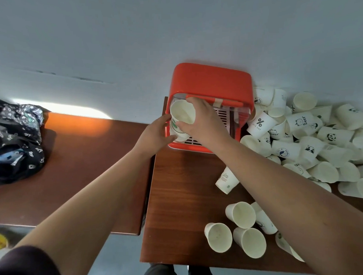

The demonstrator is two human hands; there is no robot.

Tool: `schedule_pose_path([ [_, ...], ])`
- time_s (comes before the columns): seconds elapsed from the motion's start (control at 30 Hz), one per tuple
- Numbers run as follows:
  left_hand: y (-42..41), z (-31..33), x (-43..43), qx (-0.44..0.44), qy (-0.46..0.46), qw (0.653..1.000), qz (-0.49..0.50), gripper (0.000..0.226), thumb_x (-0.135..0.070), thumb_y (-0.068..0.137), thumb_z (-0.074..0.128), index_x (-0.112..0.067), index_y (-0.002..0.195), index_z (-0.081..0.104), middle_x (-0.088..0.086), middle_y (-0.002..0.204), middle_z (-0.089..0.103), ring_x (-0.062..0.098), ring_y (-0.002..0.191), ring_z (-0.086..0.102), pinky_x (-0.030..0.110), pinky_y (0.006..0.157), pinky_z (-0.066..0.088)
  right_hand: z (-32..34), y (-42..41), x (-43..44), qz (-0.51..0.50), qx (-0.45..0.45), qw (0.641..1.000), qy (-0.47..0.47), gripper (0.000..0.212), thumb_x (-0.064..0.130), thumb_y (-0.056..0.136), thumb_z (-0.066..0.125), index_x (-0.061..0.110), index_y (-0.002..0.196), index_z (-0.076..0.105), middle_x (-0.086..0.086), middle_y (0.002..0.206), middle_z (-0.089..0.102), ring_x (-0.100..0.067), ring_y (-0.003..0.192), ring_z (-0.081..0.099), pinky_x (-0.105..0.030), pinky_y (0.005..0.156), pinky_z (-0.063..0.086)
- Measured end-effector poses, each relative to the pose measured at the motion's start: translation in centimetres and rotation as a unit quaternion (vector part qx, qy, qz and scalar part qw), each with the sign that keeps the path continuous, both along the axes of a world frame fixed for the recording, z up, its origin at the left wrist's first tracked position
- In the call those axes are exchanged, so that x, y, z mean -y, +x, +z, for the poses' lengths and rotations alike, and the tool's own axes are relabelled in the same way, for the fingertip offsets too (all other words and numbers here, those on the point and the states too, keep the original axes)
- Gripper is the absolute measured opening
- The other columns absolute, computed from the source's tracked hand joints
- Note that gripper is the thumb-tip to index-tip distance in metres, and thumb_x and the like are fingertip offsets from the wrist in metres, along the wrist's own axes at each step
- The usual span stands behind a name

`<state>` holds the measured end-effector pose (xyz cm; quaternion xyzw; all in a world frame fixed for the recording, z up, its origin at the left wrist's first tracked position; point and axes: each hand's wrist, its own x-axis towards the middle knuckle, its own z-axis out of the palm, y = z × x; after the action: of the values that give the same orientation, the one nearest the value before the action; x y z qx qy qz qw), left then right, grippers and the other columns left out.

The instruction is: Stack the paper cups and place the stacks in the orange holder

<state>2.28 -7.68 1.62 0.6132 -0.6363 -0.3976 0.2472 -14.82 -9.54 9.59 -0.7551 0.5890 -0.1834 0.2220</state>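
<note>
An orange holder (211, 80) with a clear front flap stands at the back of the brown table (185, 209). A stack of white paper cups (182, 114), mouth toward me, sits at the holder's left front opening. My left hand (156, 136) grips the stack's lower side. My right hand (202, 120) closes over its right rim from above. A big heap of loose printed cups (312, 137) lies to the right of the holder. A few single cups (241, 215) lie on their sides near the table's front.
A second brown table (74, 172) stands to the left across a narrow gap, with a dark patterned bag (16, 143) on its far left. A pale wall rises behind both tables. Grey floor shows below the front edges.
</note>
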Motion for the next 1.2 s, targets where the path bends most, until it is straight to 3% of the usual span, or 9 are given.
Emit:
schedule_pose_path([
  [0.07,0.2,0.1,0.0,-0.043,0.018,0.999,0.021,0.052,-0.024,0.093,0.065,-0.028,0.143,0.050,-0.013,0.135,0.062,0.003,0.122,0.057,0.023,0.102,0.045,-0.2,0.5,0.0,0.003,-0.006,1.000,-0.010,0.065,0.040,0.080,0.077,0.019,0.135,0.049,-0.001,0.132,0.056,-0.021,0.122,0.051,-0.030,0.097,0.040],
  [0.13,0.3,0.1,-0.2,-0.100,0.044,0.992,0.059,0.042,-0.031,0.098,0.056,-0.031,0.140,0.053,-0.016,0.131,0.064,0.000,0.117,0.060,0.027,0.104,0.047,-0.7,0.4,-0.2,-0.006,-0.015,1.000,0.016,0.065,0.042,0.079,0.077,0.022,0.134,0.049,0.001,0.131,0.058,-0.019,0.120,0.053,-0.028,0.094,0.041],
  [0.27,0.3,-0.3,-0.5,-0.176,0.085,0.978,0.074,0.047,-0.052,0.098,0.054,-0.036,0.142,0.052,-0.016,0.135,0.061,0.004,0.122,0.059,0.030,0.105,0.047,-2.2,-0.3,-0.7,-0.002,-0.034,0.990,0.140,0.071,0.032,0.082,0.077,0.025,0.143,0.042,0.001,0.138,0.055,-0.022,0.124,0.053,-0.031,0.096,0.043],
  [0.57,-0.6,-1.2,-0.5,-0.049,0.013,0.998,0.049,0.051,-0.043,0.099,0.058,-0.028,0.146,0.046,-0.007,0.139,0.059,0.012,0.120,0.060,0.032,0.102,0.050,-3.6,-0.4,-1.1,-0.017,0.015,0.986,0.162,0.077,0.020,0.085,0.076,0.026,0.149,0.033,0.001,0.140,0.052,-0.019,0.123,0.053,-0.028,0.093,0.043],
  [0.67,-1.3,-0.5,-2.0,-0.065,0.006,0.989,0.132,0.045,-0.037,0.096,0.059,-0.020,0.136,0.048,0.001,0.128,0.058,0.011,0.108,0.061,0.027,0.092,0.052,-3.7,-2.6,-2.4,-0.038,0.035,0.986,0.159,0.067,0.023,0.085,0.074,0.019,0.143,0.040,0.004,0.132,0.050,-0.012,0.120,0.051,-0.023,0.092,0.039],
  [0.77,-1.7,0.0,-4.9,-0.072,0.002,0.981,0.178,0.026,-0.028,0.095,0.058,-0.022,0.120,0.056,-0.003,0.116,0.056,0.008,0.099,0.058,0.022,0.084,0.052,-3.7,-6.8,-5.2,-0.050,-0.024,0.985,0.162,0.054,0.027,0.089,0.068,0.017,0.138,0.047,0.001,0.132,0.051,-0.014,0.120,0.052,-0.027,0.098,0.042],
  [0.97,-4.7,-0.7,-10.7,-0.061,0.094,0.993,-0.032,0.013,-0.019,0.095,0.062,-0.020,0.108,0.064,-0.007,0.099,0.066,0.006,0.089,0.062,0.019,0.081,0.049,-4.8,-14.1,-12.8,0.025,-0.099,0.959,0.265,0.042,0.043,0.086,0.068,0.022,0.122,0.059,0.010,0.111,0.057,-0.012,0.107,0.058,-0.034,0.093,0.050],
  [1.1,-8.1,-2.0,-14.9,-0.003,0.137,0.962,-0.238,0.026,-0.008,0.094,0.058,-0.017,0.118,0.063,-0.007,0.102,0.063,0.007,0.091,0.059,0.017,0.085,0.045,-4.7,-15.7,-17.3,0.091,-0.100,0.932,0.337,0.075,0.054,0.079,0.072,0.028,0.143,0.042,0.008,0.137,0.046,-0.009,0.127,0.046,-0.037,0.107,0.042],
  [1.2,-9.7,-3.0,-17.1,0.020,0.153,0.945,-0.288,0.041,0.000,0.091,0.055,-0.013,0.130,0.056,0.002,0.121,0.059,0.011,0.107,0.057,0.021,0.096,0.045,-5.3,-16.1,-20.1,0.186,-0.150,0.922,0.304,0.099,0.058,0.076,0.074,0.025,0.154,0.023,0.002,0.155,0.029,-0.014,0.144,0.024,-0.036,0.118,0.027],
])
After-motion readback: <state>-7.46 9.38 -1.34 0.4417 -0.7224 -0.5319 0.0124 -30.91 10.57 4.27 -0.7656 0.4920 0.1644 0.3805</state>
